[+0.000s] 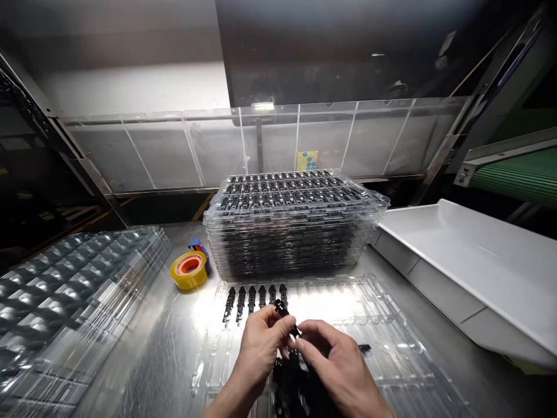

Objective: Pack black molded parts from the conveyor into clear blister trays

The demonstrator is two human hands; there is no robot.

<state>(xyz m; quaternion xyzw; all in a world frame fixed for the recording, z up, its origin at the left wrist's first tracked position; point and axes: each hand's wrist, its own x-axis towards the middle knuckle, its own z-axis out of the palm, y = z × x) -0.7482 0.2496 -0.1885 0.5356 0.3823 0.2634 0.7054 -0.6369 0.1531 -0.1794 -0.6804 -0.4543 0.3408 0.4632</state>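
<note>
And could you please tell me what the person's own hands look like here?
The left hand and the right hand are both bare: no gloves, and no sleeve, watch or bracelet shows. No markings can be made out on either.

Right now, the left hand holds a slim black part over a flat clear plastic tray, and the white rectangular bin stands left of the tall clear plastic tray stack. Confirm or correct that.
Not left: the head view shows the white rectangular bin right of the tall clear plastic tray stack. The left hand holds a slim black part over a flat clear plastic tray.
</note>
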